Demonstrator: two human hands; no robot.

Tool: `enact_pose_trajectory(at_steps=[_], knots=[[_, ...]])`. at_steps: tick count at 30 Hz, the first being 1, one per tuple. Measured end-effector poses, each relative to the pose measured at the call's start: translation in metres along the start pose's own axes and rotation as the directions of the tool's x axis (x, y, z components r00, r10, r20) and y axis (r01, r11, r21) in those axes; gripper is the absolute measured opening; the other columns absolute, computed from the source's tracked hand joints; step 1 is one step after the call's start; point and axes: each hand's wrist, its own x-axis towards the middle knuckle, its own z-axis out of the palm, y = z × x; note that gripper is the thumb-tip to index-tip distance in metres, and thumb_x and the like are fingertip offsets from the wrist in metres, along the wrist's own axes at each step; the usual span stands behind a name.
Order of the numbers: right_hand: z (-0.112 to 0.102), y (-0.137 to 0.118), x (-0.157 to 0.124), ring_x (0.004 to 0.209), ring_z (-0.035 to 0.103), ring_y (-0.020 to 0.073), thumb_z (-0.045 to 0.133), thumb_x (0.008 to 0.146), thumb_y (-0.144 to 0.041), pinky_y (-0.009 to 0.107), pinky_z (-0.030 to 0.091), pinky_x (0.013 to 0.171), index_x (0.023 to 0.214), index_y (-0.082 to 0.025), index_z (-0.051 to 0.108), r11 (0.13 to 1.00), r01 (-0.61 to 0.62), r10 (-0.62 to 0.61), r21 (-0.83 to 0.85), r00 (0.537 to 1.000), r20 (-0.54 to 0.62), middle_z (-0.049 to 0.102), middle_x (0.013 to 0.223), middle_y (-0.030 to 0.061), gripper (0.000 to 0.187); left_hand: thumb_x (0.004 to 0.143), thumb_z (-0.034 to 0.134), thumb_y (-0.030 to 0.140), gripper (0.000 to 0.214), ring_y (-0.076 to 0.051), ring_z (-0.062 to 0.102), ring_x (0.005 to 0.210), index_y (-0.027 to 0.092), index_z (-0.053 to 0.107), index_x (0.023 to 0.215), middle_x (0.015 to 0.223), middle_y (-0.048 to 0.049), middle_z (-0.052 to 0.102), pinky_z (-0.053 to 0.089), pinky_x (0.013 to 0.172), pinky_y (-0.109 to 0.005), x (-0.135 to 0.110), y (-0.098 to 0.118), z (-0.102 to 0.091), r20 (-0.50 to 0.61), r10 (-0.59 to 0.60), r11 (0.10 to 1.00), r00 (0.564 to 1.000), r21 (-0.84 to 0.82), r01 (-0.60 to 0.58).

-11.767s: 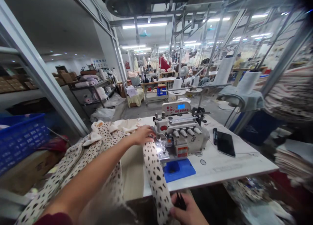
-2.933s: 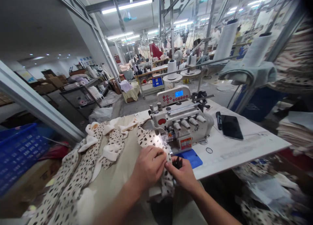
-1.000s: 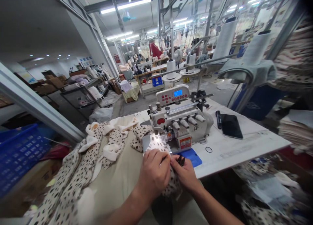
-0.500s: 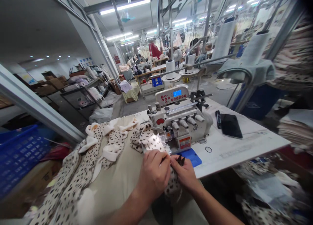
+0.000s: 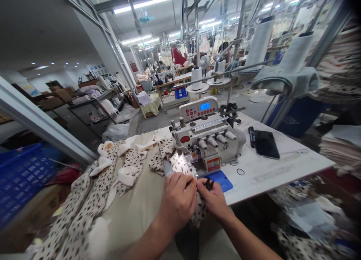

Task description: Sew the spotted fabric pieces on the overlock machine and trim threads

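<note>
A strip of cream fabric with dark spots [image 5: 180, 163] runs from under the lit needle area of a white overlock sewing machine [image 5: 207, 134] down to my hands. My left hand [image 5: 179, 198] is closed on its edge, fingertips pinching it. Close beside it, my right hand [image 5: 213, 199] pinches the same fabric with thumb and forefinger. Small black thread snips [image 5: 208, 184] stick out of the right hand, tucked in its fingers. Below the hands the spotted cloth hangs over the table's front edge. What lies between the fingertips is hidden.
More spotted pieces with cream trim [image 5: 104, 181] lie at the left on a beige cloth. A phone [image 5: 266, 144], a black cylinder [image 5: 252, 136] and a black ring [image 5: 240, 172] rest right of the machine. A blue basket [image 5: 25, 181] stands far left; thread cones [image 5: 297, 53] rise at right.
The spotted fabric by the needle has shifted slightly, and its hanging end below the hands has swung a little. Both hands keep their grip in nearly the same place.
</note>
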Motion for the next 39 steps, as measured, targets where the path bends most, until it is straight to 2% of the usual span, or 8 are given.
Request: enact_pose_trajectory(at_steps=[11,23,31,35,39], knots=[[0.001,-0.003,0.0,0.065,0.055,0.017,0.07,0.083,-0.059,0.028,0.047,0.065,0.071,-0.017,0.068,1.0,-0.011,0.011,0.003,1.0,-0.002,0.064,0.069,0.0025,0.044,0.088,0.061,0.014,0.021,-0.025,0.057,0.101,0.017,0.067,0.108,0.107,-0.0093,0.067,0.045,0.092,-0.045,0.002,0.001,0.001,-0.005,0.014,1.0,1.0,0.012,-0.014],[-0.001,0.002,-0.001,0.067,0.056,0.0164,0.072,0.085,-0.053,0.028,0.048,0.068,0.074,-0.016,0.071,0.999,-0.013,0.012,0.049,1.0,0.016,0.066,0.072,0.003,0.039,0.089,0.061,0.013,0.022,-0.026,0.056,0.102,0.017,0.066,0.11,0.108,-0.0088,0.067,0.044,0.094,-0.046,-0.001,0.0,0.001,0.011,-0.001,1.0,1.0,-0.001,0.001],[-0.001,0.007,-0.001,0.061,0.053,0.0132,0.072,0.087,-0.049,0.025,0.046,0.06,0.076,-0.016,0.069,0.995,-0.039,0.035,0.095,0.999,0.035,0.062,0.068,0.0011,0.035,0.089,0.06,0.013,0.02,-0.025,0.057,0.101,0.017,0.067,0.108,0.106,-0.0092,0.067,0.044,0.093,-0.046,0.002,0.001,0.0,0.001,0.006,1.0,1.0,0.012,-0.006],[-0.002,0.013,-0.002,0.047,0.048,0.0105,0.069,0.09,-0.05,0.022,0.039,0.046,0.078,-0.016,0.066,0.99,-0.076,0.066,0.12,0.995,0.081,0.057,0.056,-0.0019,0.037,0.089,0.059,0.014,0.019,-0.025,0.056,0.101,0.017,0.067,0.107,0.106,-0.009,0.067,0.044,0.092,-0.044,0.003,0.001,-0.001,-0.001,0.011,1.0,1.0,0.02,-0.011],[-0.001,0.015,-0.002,0.044,0.046,0.0088,0.067,0.092,-0.05,0.021,0.036,0.045,0.077,-0.016,0.064,0.988,-0.076,0.063,0.134,0.993,0.097,0.056,0.052,-0.0028,0.038,0.09,0.06,0.015,0.019,-0.024,0.056,0.1,0.017,0.067,0.108,0.105,-0.0078,0.068,0.043,0.092,-0.044,0.003,-0.003,-0.002,-0.005,0.003,1.0,1.0,0.016,-0.003]])
